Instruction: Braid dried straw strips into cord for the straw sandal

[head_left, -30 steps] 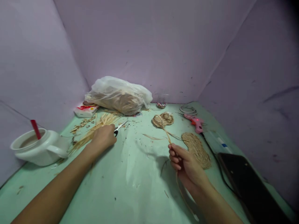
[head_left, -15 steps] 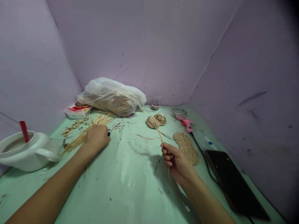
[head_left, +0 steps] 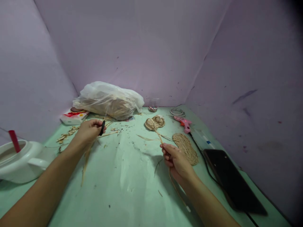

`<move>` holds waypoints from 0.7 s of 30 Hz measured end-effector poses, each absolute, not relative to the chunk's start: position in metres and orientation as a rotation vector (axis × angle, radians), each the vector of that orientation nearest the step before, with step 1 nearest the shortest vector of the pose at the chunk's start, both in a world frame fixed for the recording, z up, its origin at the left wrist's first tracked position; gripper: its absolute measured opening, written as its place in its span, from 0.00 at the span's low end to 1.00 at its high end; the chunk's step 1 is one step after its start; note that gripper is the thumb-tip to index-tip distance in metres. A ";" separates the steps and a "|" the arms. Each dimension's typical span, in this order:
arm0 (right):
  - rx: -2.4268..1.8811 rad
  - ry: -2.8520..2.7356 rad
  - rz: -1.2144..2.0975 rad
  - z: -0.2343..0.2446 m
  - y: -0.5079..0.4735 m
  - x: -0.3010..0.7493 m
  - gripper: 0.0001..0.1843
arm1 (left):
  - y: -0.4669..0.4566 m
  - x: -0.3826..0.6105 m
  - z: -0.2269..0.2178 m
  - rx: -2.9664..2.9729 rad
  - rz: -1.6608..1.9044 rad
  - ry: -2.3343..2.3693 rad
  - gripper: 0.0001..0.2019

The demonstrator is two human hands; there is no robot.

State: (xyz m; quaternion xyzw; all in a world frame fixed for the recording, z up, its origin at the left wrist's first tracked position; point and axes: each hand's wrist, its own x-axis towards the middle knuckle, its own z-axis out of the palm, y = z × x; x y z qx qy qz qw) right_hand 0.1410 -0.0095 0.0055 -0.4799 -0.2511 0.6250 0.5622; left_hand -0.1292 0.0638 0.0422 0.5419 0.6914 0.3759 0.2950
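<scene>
Across the green desk [head_left: 132,195], two hands are working well apart. Left hand [head_left: 88,130]: fingers are gripping the black handle of the scissors [head_left: 102,128], blades barely readable against the plastic bag [head_left: 109,99]; loose straw [head_left: 108,134] is lying just beside. Right hand [head_left: 175,159]: fingers are pinching a straw cord [head_left: 159,137], which is running forward to the coiled straw piece [head_left: 155,123] lying ahead of that hand. Long woven piece [head_left: 186,148] is lying nearby, pink glue gun [head_left: 184,123] resting beyond it.
</scene>
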 end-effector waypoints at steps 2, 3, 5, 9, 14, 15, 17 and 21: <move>-1.164 -0.608 1.417 0.005 -0.008 0.142 0.11 | 0.054 -0.120 0.053 1.241 1.150 1.563 0.19; -1.175 -0.612 1.392 0.005 -0.008 0.143 0.11 | 0.047 -0.114 0.059 1.205 1.153 1.444 0.22; -1.182 -0.614 1.360 0.005 -0.007 0.145 0.12 | 0.032 -0.101 0.068 1.215 1.076 1.315 0.22; -1.208 -0.613 1.292 0.006 -0.004 0.147 0.13 | 0.003 -0.071 0.068 1.352 0.761 1.036 0.20; -1.284 -0.653 1.179 0.007 -0.004 0.144 0.13 | -0.022 -0.035 0.047 1.424 0.293 0.943 0.16; -1.301 -0.691 1.163 0.007 -0.005 0.143 0.13 | -0.024 -0.031 0.044 1.450 0.292 0.954 0.15; -1.336 -0.798 1.140 0.006 -0.008 0.139 0.13 | -0.025 -0.026 0.038 1.493 0.318 0.984 0.13; -1.376 -1.046 1.127 0.008 -0.016 0.135 0.12 | -0.020 -0.028 0.037 1.480 0.345 1.017 0.13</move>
